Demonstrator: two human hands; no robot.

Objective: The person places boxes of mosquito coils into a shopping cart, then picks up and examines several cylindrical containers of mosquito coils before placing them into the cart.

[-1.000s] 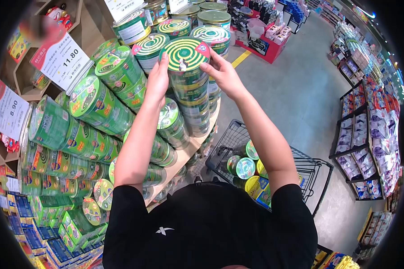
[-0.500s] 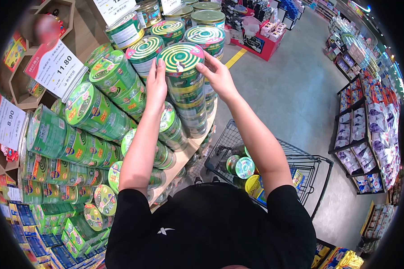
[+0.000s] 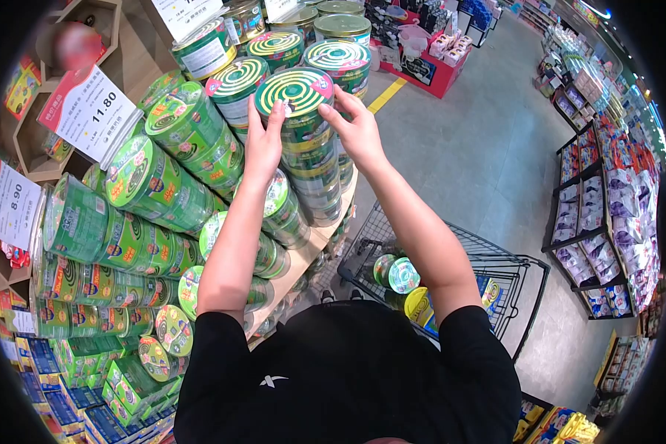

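Note:
A round mosquito coil tin (image 3: 294,92) with a green and yellow spiral lid tops a tall stack of like tins (image 3: 320,185). My left hand (image 3: 263,148) presses on its near left side, thumb up at the lid's edge. On the right side, my right hand (image 3: 358,132) grips the tin with its thumb over the rim. Both hands are closed around it, and the far fingertips are hidden behind the tin. Another spiral-lidded tin (image 3: 237,77) stands just left, and one more (image 3: 338,56) stands behind.
Green tubs (image 3: 137,174) are piled on the left beside price signs (image 3: 100,107). A wire shopping cart (image 3: 514,296) holding several packages stands below right. Shelves with bagged goods (image 3: 577,244) line the far right. A pink display bin (image 3: 440,78) stands ahead.
Both hands have shifted slightly left and toward me, and the top tin has moved with them, tilting a little. My left thumb has come higher onto the lid's edge.

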